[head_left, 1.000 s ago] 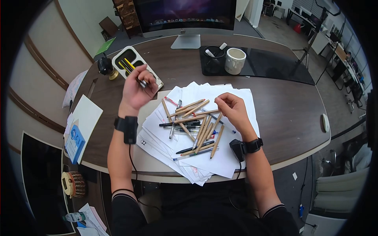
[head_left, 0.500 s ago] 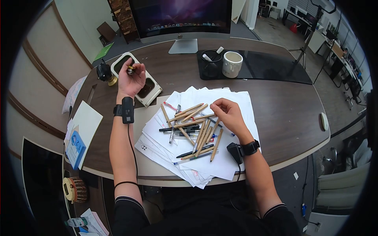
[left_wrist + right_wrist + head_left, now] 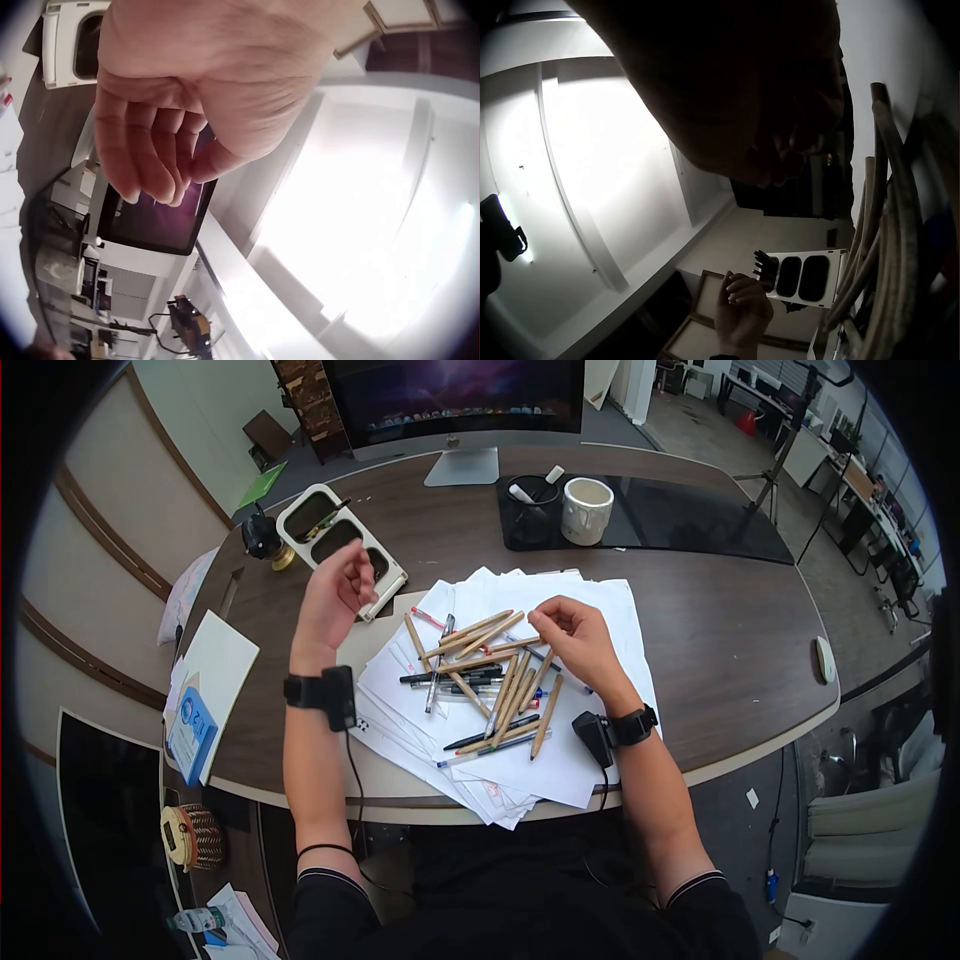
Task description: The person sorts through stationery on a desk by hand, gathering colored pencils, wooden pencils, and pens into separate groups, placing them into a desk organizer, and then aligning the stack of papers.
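since a moment ago my left hand (image 3: 335, 592) came back from the tray (image 3: 372, 595), fingers loosely curled, holding nothing. right hand (image 3: 572, 640) pinches among light, stiff pens (image 3: 490, 680) (grab mid-shaft, beside fingertips).

The head view is evenly lit and sharp at its centre, with a black fisheye vignette bending the desk (image 3: 700, 650) edges. The left wrist view is blown out by white glare on its right side. The right wrist view shows the right hand (image 3: 765, 97) as a dark, backlit silhouette against bright ceiling light.
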`<state>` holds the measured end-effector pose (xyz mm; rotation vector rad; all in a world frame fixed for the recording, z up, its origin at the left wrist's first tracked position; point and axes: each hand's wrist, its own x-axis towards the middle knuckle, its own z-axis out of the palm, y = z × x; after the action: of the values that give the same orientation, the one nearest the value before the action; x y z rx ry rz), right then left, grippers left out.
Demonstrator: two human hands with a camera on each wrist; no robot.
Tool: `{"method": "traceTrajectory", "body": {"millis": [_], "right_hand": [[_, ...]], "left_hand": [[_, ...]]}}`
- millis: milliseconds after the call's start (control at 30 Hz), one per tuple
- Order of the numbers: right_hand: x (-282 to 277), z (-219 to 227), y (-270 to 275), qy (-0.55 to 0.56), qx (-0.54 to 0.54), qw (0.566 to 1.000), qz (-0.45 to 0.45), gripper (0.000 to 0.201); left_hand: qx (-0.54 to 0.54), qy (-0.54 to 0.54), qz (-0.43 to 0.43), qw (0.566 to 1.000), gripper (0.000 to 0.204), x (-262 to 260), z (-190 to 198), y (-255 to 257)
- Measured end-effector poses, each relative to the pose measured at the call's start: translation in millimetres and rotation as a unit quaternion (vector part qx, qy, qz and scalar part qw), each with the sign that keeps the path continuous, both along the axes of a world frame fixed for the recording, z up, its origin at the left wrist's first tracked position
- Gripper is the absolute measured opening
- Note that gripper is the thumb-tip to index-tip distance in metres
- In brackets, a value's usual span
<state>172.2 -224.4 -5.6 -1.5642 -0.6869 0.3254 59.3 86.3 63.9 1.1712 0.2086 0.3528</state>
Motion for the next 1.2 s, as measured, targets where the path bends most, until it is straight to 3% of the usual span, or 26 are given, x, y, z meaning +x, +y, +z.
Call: {"method": "traceTrajectory", "body": {"millis": [100, 300, 567, 700, 800, 900, 1000, 1100, 1200], "right_hand": [[-0.9, 1.9, -0.2, 0.001, -0.002, 1.0, 0.001, 0.017], [-0.9, 0.2, -2.3, -0.002, -0.024, 1.0, -0.006, 0.018], [-1.6, -0.2, -4.5, -0.002, -0.02, 1.0, -0.018, 0.018], [-1.8, -2.5, -2.4, 0.001, -0.027, 0.999, -0.017, 0.019], [-1.7, -2.9, -2.8, -0.005, -0.053, 0.998, -0.013, 0.018], [-2.7, -3.6, -1.2, 0.001, -0.043, 0.999, -0.018, 0.019], [-5.5, 0.0, -1.2, 0.019, -0.039, 0.999, -0.015, 0.019], [-5.6, 0.3, -0.7, 0.013, -0.043, 0.999, -0.017, 0.019], [-5.3, 1.2, -1.8, 0.03, -0.029, 0.999, -0.011, 0.019]], "left_hand": [[0.132, 0.041, 0.033, 0.99, 0.023, -20.5, 2.9, -40.7], [0.244, 0.043, 0.066, 0.967, 0.021, -34.7, -9.0, -89.5], [0.435, 0.126, 0.169, 0.875, 0.024, -32.1, -60.8, -79.1], [0.427, 0.099, 0.164, 0.884, 0.034, -35.2, -76.7, -66.7], [0.47, 0.147, 0.085, 0.866, 0.044, -39.3, -78.0, -57.8], [0.437, 0.185, 0.037, 0.88, 0.049, -34.5, -93.2, -56.1], [0.46, 0.213, 0.024, 0.861, 0.049, -34.2, -89.7, -57.2], [0.381, 0.222, 0.095, 0.893, 0.046, -35.1, -78.4, -60.0], [0.313, 0.089, 0.189, 0.926, 0.03, -34.7, -90.5, -39.3]]}}
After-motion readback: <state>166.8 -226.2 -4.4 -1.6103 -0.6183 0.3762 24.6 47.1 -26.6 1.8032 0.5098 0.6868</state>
